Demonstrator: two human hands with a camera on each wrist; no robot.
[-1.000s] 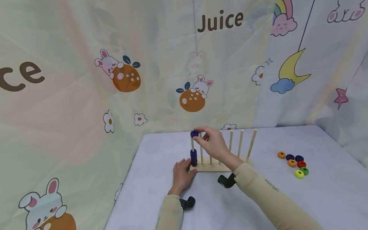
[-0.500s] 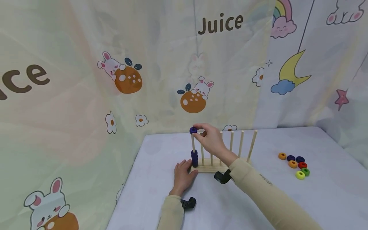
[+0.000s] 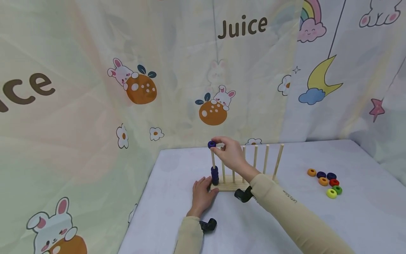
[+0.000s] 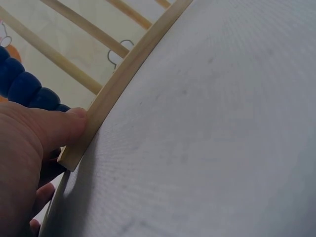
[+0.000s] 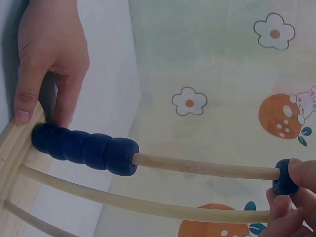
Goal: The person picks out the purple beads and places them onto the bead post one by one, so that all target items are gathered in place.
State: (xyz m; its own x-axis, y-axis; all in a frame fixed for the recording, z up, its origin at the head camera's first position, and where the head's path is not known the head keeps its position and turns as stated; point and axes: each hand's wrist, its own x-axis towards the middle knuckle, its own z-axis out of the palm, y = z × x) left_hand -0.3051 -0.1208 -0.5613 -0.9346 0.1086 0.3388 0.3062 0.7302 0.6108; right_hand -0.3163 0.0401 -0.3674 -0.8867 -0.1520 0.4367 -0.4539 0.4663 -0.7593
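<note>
My right hand (image 3: 233, 153) pinches a dark blue bead (image 5: 285, 177) between thumb and fingers. That bead is right at the tip of the leftmost peg (image 5: 207, 168) of a wooden bead rack (image 3: 234, 187). Lower on the same peg, a stack of several dark blue beads (image 5: 89, 149) sits against the base. With its thumb on the front edge and the other fingers behind, my left hand (image 3: 201, 195) grips the left end of the base, as the left wrist view shows at the thumb (image 4: 64, 126). The rack's other visible pegs carry no beads.
To the right of the rack, several loose beads lie on the white-covered table (image 3: 269, 225): orange (image 3: 312, 172), dark blue (image 3: 331, 176), red (image 3: 334, 182), green (image 3: 337, 190) and yellow-green (image 3: 331, 193). A printed curtain (image 3: 177, 70) hangs behind the table.
My right hand has moved slightly up and to the left with the dark blue bead, to the peg's tip. The left hand stays on the base. The head view has shifted a little.
</note>
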